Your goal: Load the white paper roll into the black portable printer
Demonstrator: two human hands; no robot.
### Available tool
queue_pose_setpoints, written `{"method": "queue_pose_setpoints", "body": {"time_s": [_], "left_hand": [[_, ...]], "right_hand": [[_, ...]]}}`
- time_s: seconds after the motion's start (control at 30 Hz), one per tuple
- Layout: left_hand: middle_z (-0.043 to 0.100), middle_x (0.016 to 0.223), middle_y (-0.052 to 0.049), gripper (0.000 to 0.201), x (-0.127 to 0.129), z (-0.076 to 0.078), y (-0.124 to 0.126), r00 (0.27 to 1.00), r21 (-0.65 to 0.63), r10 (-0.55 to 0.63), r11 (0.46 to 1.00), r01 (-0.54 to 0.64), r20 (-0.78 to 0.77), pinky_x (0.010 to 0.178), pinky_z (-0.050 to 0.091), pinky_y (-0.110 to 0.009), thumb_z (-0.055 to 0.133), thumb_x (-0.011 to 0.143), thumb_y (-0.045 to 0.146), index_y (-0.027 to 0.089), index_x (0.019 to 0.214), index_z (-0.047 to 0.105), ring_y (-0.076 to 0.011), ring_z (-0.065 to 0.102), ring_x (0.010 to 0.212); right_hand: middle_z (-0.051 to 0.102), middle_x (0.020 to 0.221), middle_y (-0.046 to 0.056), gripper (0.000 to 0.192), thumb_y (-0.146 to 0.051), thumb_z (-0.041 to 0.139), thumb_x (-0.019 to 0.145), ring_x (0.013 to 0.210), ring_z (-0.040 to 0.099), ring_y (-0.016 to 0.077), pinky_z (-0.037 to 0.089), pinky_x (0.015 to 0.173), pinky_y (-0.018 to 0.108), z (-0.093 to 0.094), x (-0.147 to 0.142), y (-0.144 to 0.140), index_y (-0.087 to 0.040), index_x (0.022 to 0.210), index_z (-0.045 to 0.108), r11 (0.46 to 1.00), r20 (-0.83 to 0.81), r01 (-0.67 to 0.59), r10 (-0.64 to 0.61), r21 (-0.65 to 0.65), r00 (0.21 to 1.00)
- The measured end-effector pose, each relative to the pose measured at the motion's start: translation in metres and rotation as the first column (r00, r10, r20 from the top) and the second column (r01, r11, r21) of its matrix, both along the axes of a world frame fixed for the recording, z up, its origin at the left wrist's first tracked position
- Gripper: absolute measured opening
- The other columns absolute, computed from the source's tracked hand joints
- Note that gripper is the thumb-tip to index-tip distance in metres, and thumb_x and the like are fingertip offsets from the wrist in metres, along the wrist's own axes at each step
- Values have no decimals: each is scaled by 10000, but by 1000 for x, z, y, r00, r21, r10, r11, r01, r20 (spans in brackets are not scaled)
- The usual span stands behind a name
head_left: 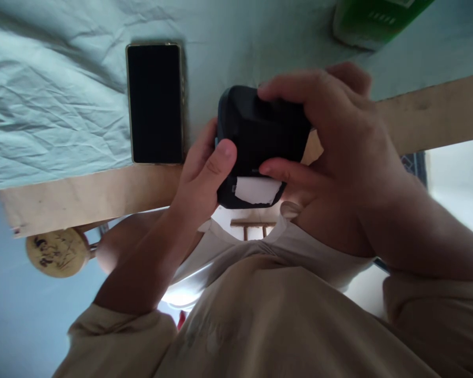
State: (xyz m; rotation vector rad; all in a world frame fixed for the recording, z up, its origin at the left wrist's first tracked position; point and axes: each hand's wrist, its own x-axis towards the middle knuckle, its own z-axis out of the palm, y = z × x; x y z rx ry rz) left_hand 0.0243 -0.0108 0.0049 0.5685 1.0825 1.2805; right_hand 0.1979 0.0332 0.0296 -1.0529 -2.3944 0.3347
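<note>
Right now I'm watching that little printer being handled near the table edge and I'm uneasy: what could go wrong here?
1. The black printer is held in the air by the left hand and right hand only, so a slip could drop it.
2. The right hand's finger lies by the paper strip; it may tear or crumple.
3. The phone lies near the table edge; an elbow might nudge it off.

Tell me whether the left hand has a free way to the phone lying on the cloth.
Probably yes: the phone lies uncovered just beside the left hand, with nothing between them, though that hand now grips the black device together with the right hand.

Soft dim daylight, mild blur, bright glare lower centre
</note>
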Motion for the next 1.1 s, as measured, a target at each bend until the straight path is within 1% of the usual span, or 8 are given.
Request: {"method": "queue_pose_setpoints", "body": {"time_s": [0.1,0.23,0.47,0.6,0.87,0.97,1.03,1.1], "left_hand": [[799,1061,-55,363,-10,-2,-1,998,93,-55,994,52,23,1047,627,-402,758,872,568,265,1072,767,-329,671,1354],[802,1141,-22,340,-20,-3,1,988,56,-147,988,145,47,1101,602,-374,758,894,549,279,1099,783,-301,668,1363],[804,1180,-22,383,-15,-7,2,997,-5,82,997,-82,-7,1211,508,-351,630,1006,516,179,1101,786,-227,658,1338],[803,1207,-48,422,-16,-12,5,997,-2,42,999,-42,71,1140,561,-385,555,1043,519,173,1139,778,-227,710,1232],[748,890,9,264,-24,-23,12,993,62,81,994,-86,90,972,603,-286,659,1012,398,166,935,756,-128,715,888],[788,1074,-41,313,-22,-21,14,991,34,34,999,-39,130,1002,615,-348,624,1018,451,170,1068,753,-191,746,1033],[787,1129,-48,351,-20,-17,14,986,43,18,999,-25,167,1027,617,-381,568,1035,481,182,1069,748,-221,747,1136],[786,1144,-26,337,-20,-13,13,983,80,11,996,-26,182,1020,621,-354,556,1045,466,191,1034,750,-205,743,1172]], "right_hand": [[690,1375,43,641,-726,421,1016,1229,707,253,458,1209,581,-1,-1,-1,-261,1440,541,1000,15,12,-12,17,1000],[662,1409,38,703,-778,413,990,1295,659,239,478,1224,527,-4,-1,0,-272,1467,515,1000,-1,27,-27,-1,1000],[679,1350,71,595,-649,453,1041,1278,677,237,539,1119,478,-4,6,9,-194,1415,542,988,-21,-51,55,149,998],[702,1296,80,469,-480,492,1051,1233,677,204,547,1083,419,2,11,14,-129,1349,580,980,-61,-99,111,170,992],[608,1444,130,585,-582,532,1030,1359,616,237,535,1101,462,1,15,12,-165,1441,513,981,10,-151,151,123,989],[615,1301,138,613,-593,592,993,1280,627,245,531,1077,436,3,15,12,-144,1410,592,973,-14,-135,140,187,990],[646,1039,73,583,-586,633,968,1037,670,181,546,999,387,6,14,12,-151,1356,656,975,-46,-108,119,194,992],[613,770,-22,479,-543,701,932,771,631,105,565,902,323,8,13,14,-204,1271,723,999,-175,30,-24,28,984]]}}
